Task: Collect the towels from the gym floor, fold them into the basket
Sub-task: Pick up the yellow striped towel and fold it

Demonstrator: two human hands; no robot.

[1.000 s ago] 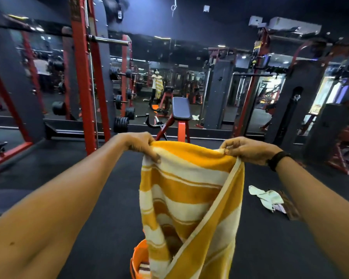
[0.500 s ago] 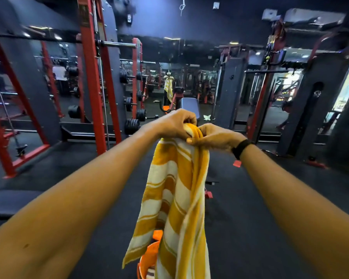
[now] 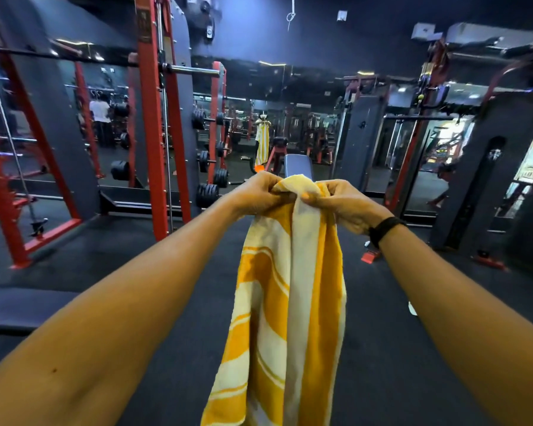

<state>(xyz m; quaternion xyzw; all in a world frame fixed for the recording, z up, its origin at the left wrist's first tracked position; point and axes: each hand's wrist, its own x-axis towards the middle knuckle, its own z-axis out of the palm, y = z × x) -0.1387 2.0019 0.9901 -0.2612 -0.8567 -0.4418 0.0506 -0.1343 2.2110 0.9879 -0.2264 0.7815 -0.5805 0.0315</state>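
Yellow-and-cream striped terry towel (image 3: 290,296) hangs lengthwise from both hands, its lower end running past the bottom edge of the view. Both forearms are extended forward at chest height, the hands close together at the towel's top edge. Left hand (image 3: 257,195): grip closed, fingers curled round the bunched upper corner. Right hand (image 3: 342,201): grip closed, fingers and thumb pinching the adjoining fold; a black band (image 3: 385,230) sits on that wrist. No container is in view. Dark rubber gym floor (image 3: 397,348) lies open beneath and to both sides of the towel; a small pale scrap (image 3: 412,308) lies on it by the right forearm. Farther off, a red steel rack (image 3: 154,133) loaded with black weight plates stands left, and a padded bench (image 3: 297,166) just beyond the hands. Mirrored wall (image 3: 290,124) at the back reflects the towel.
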